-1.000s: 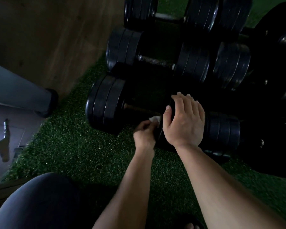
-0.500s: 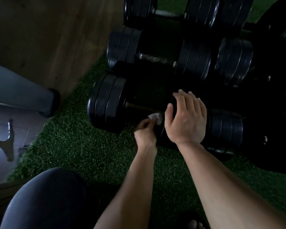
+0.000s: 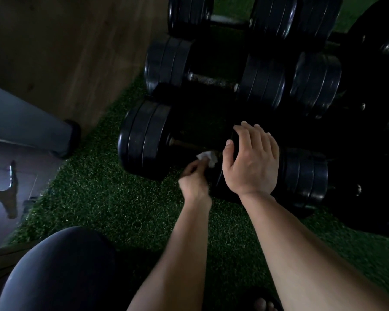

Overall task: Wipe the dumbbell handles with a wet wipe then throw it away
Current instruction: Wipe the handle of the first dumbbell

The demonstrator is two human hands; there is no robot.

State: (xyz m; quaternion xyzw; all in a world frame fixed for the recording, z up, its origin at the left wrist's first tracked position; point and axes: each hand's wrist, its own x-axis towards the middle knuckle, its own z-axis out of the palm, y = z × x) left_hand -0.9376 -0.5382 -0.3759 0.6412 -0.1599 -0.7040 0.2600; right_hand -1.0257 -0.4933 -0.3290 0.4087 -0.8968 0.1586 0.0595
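The left hand [image 3: 194,178] has a narrow grip: its fingers pinch a crumpled white wet wipe [image 3: 206,157] low against the inner end of the handle [image 3: 184,143] of the nearest dumbbell [image 3: 144,136]. The dark makes it hard to tell whether the wipe touches the bar. The right hand [image 3: 252,160] has a wide grip, with its fingers nearly straight and draped over that dumbbell's right-hand plates [image 3: 301,173], apparently steadying it so it does not roll.

The dumbbell lies on the green turf [image 3: 99,198], close to the turf's left edge, where it meets the wooden wall [image 3: 65,52]. A second dumbbell [image 3: 263,84] sits just behind it, its bare metal bar in view. A third dumbbell [image 3: 279,16] lies behind that, at the top of the view.

By my reading the task is in its wiping stage and not far along. The wipe is working on the first handle, and most of that bar to the left of it looks uncovered. The two handles behind look untouched, though nothing shows whether they are already clean. Throwing the wipe away is not yet done, and no bin is in view.
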